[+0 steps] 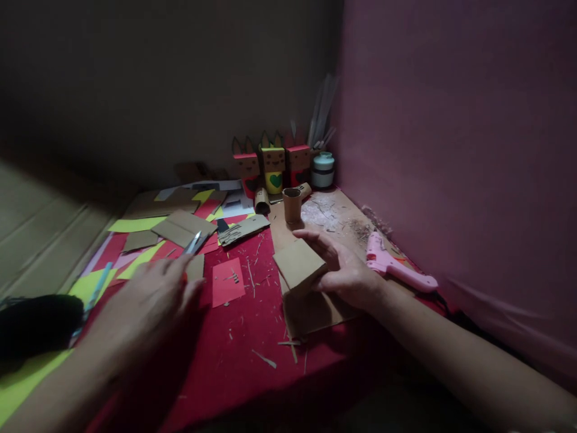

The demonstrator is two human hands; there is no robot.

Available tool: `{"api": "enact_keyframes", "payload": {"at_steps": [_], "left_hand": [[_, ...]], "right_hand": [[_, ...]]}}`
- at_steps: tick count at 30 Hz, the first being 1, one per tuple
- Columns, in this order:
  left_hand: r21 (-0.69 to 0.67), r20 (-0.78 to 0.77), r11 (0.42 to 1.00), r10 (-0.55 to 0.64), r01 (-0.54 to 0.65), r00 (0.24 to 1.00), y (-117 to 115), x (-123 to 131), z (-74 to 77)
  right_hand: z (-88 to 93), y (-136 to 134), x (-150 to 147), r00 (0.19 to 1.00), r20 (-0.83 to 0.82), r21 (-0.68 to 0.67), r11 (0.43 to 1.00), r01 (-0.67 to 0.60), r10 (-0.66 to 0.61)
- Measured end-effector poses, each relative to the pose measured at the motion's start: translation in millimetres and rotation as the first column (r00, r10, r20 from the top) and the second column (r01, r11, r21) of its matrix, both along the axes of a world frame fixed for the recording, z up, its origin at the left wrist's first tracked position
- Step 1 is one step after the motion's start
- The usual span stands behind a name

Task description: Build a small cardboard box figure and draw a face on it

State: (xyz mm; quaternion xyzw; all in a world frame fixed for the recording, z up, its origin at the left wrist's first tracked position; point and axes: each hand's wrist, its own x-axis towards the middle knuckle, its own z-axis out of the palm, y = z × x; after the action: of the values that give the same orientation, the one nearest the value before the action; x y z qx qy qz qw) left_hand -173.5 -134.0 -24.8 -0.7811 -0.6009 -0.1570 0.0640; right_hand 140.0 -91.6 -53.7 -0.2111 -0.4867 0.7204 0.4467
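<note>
My right hand (349, 273) grips a small square cardboard box (298, 263) by its right side, thumb in front and fingers behind. The box is just above a brown board (311, 316). At the left, my left hand (155, 294), slightly blurred, is closed over a pair of scissors (193, 242). Their shiny blades point away from me and a bit of orange handle shows by the fingers; the rest is hidden under the hand. Close to that hand are a cardboard piece (195, 269) and a red paper square (228, 282) with small scraps on it.
Behind the box stands a cardboard tube (293, 205). Farther back are three cardboard figures (273, 162) and a teal jar (323, 170). A pink glue gun (396, 264) lies at the right by the pink wall. Cardboard (184, 227) and coloured paper (137, 224) cover the left side.
</note>
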Motion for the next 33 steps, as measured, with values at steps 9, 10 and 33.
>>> {"api": "enact_keyframes", "payload": {"at_steps": [9,10,33], "left_hand": [[-0.333,0.689,0.868,-0.043,0.369,0.723,11,120,0.2],[-0.298,0.642,0.912,-0.027,0.282,0.766,13,126,-3.8],[-0.542,0.762,0.719,0.203,0.434,0.615,39,116,-7.8]], "right_hand": [[-2.8,3,0,1.000,-0.001,-0.080,0.997,0.003,-0.003],[-3.9,3,0,0.998,0.020,-0.078,0.995,0.054,-0.053],[-5.0,1,3,0.923,0.301,0.316,0.938,0.140,-0.239]]}}
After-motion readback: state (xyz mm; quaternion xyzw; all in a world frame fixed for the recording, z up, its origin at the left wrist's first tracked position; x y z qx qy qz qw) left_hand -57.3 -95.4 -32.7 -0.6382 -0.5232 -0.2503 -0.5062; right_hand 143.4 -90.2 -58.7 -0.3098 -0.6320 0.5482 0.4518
